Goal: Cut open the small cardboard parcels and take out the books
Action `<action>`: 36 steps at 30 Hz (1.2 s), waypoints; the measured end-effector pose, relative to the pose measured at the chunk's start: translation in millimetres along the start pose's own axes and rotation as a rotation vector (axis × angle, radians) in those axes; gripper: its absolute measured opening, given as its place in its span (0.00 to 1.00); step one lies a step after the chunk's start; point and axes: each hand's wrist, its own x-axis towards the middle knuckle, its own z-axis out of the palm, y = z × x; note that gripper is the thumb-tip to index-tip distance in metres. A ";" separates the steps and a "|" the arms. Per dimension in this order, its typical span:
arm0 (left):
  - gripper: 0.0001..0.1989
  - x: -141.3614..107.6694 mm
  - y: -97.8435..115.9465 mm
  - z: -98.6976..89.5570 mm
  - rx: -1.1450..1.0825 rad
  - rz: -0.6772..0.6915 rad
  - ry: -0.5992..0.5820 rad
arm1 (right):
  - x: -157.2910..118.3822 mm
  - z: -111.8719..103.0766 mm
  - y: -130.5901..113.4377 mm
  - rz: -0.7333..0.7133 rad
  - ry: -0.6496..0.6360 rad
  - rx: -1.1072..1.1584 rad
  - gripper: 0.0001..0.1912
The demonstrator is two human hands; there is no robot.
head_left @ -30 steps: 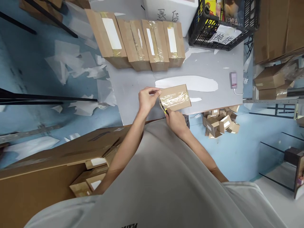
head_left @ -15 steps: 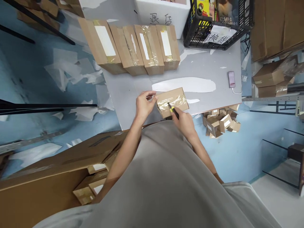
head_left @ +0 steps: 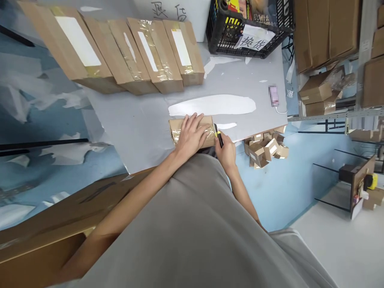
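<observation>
A small cardboard box [head_left: 175, 127] with clear tape across its top lies at the near edge of the grey table. My left hand [head_left: 191, 135] rests flat on top of it, fingers spread, covering its middle. In my right hand [head_left: 226, 153] is a black and yellow box cutter [head_left: 219, 136], its tip at the box's right end. Whether the blade is touching the tape there I cannot tell.
Several taped cardboard boxes [head_left: 156, 60] stand in a row at the back left. A black crate [head_left: 228, 46] of books is behind, right of a white bin [head_left: 198, 20]. A phone [head_left: 273, 96] lies at right. Empty cartons [head_left: 267, 149] lie on the floor.
My left hand has moved from the box's left edge onto its top. The box cutter has gone from the top's middle to the right end. The view has shifted to the right.
</observation>
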 end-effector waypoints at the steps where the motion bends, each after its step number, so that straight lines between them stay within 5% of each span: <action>1: 0.16 -1.1 -1.7 -0.1 0.000 0.000 0.002 | -2.8 1.3 -2.1 0.001 -0.007 -0.010 0.25; 12: 0.16 -1.2 -1.1 3.0 -0.086 -0.035 0.023 | -3.3 4.0 -8.4 0.061 -0.073 -0.100 0.28; 26: 0.15 -4.2 2.5 5.7 -0.106 -0.061 0.028 | -4.8 -6.2 -54.1 0.213 -0.186 -0.321 0.31; 36: 0.16 -6.0 7.2 12.2 -0.111 -0.076 0.070 | -1.4 -9.1 -54.8 0.218 -0.167 -0.358 0.30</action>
